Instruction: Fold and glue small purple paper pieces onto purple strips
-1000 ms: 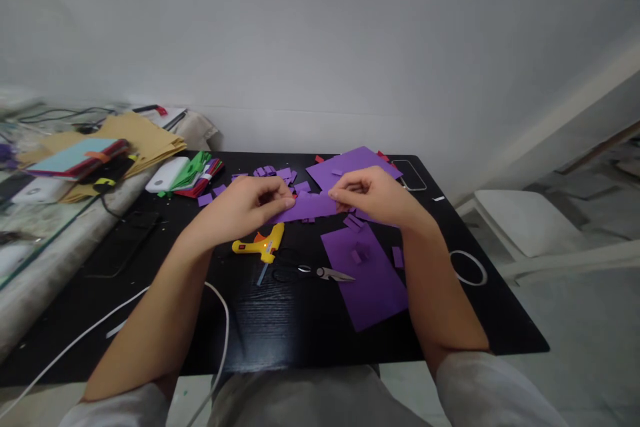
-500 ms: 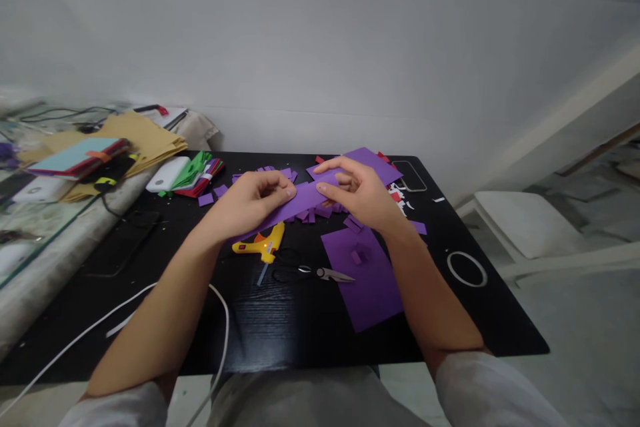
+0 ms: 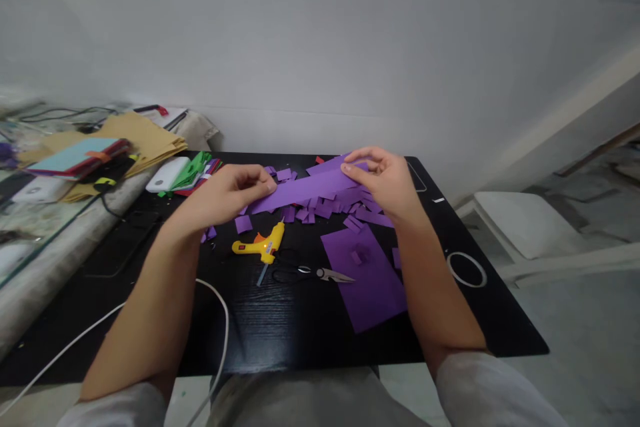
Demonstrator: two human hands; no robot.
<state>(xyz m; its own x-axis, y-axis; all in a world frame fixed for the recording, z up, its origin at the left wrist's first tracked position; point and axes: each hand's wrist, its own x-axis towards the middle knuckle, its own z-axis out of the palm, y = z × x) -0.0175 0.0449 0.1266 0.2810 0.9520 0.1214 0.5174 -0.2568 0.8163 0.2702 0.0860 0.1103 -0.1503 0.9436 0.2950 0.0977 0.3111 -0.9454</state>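
A long purple paper strip (image 3: 307,189) is stretched between my two hands above the table. My left hand (image 3: 235,188) pinches its left end between thumb and fingers. At the other end, my right hand (image 3: 383,177) grips the strip with thumb and forefinger. Many small cut purple paper pieces (image 3: 323,208) lie in a heap under and behind it. Nearer to me are a yellow glue gun (image 3: 265,244) and scissors (image 3: 320,273) with dark handles. The scissors' tip rests on a purple paper sheet (image 3: 367,290) that bears a small purple piece.
Bundles of green paper strips (image 3: 194,172) and a white device (image 3: 167,175) stand at the back left. Brown envelopes (image 3: 145,137) and a notebook (image 3: 75,155) are piled further left. A white cable (image 3: 226,320) crosses the front left. A white ring (image 3: 467,269) marks the table's right side.
My hands have moved apart, the right one going right and the left one slightly left. More of the purple strip now shows between them.
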